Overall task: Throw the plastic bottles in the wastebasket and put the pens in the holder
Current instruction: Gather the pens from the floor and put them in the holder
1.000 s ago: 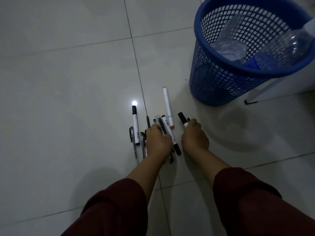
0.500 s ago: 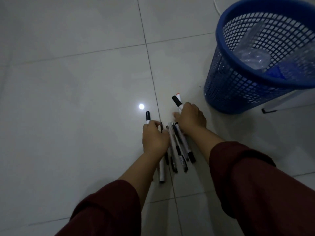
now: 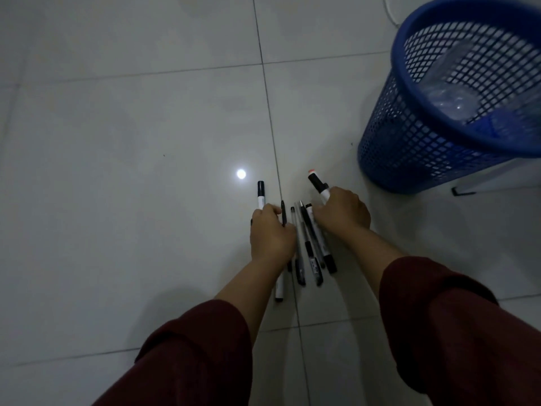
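Note:
Several pens and markers (image 3: 310, 247) lie bunched side by side on the pale floor tiles. My left hand (image 3: 270, 234) curls over the left side of the bunch, with a white marker with a black cap (image 3: 260, 194) poking out beyond its fingers. My right hand (image 3: 341, 213) closes on the right side, gripping a white marker with a black cap (image 3: 319, 184). A blue mesh wastebasket (image 3: 409, 148) stands at the upper right with clear plastic bottles (image 3: 450, 98) inside. No pen holder is in view.
A bright light spot (image 3: 241, 173) reflects on the glossy floor just left of the pens. A white furniture leg (image 3: 494, 177) shows behind the wastebasket at the right edge. My dark red sleeves fill the bottom of the view.
Both hands have pushed the scattered pens together into one tight bunch. The right hand moved left with its marker, and the view shifted so the wastebasket sits further right.

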